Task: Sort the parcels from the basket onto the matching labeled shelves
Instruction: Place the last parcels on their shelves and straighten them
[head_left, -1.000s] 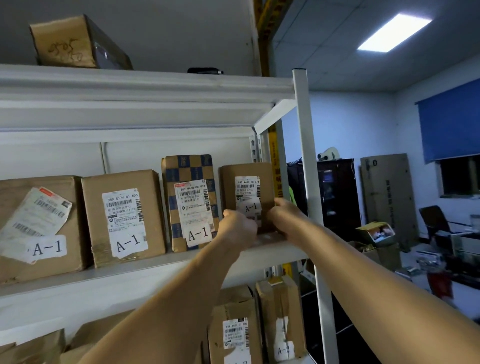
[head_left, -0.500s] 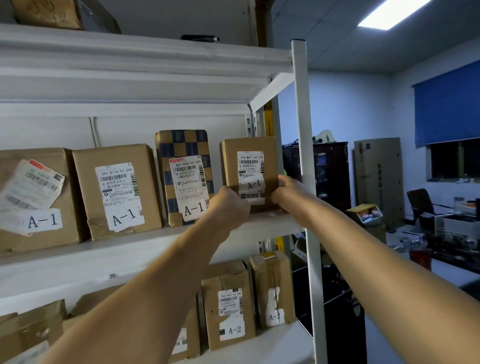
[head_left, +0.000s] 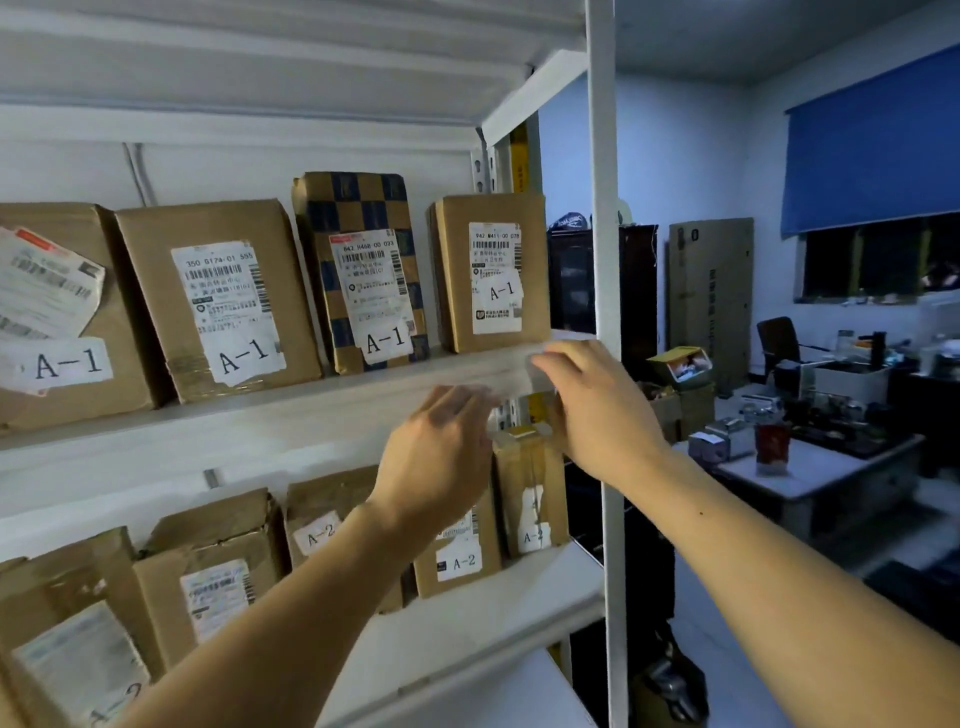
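The small A-1 parcel (head_left: 491, 273) stands upright at the right end of the A-1 shelf (head_left: 291, 405). Left hand (head_left: 439, 457) and right hand (head_left: 597, 410) hang relaxed, empty, just below. Next likely means fetching another parcel from the unseen basket.

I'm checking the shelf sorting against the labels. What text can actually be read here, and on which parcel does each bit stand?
"A-1": far-left brown box
"350 G174-01 555", "A-1": wide brown cardboard box
"642 H468 00 033", "A-1": blue-checked cardboard parcel
"942 M411-00 078", "A-1": rightmost small brown box
"A-2": lower-shelf boxes and
Smaller print and barcodes: too small to read.
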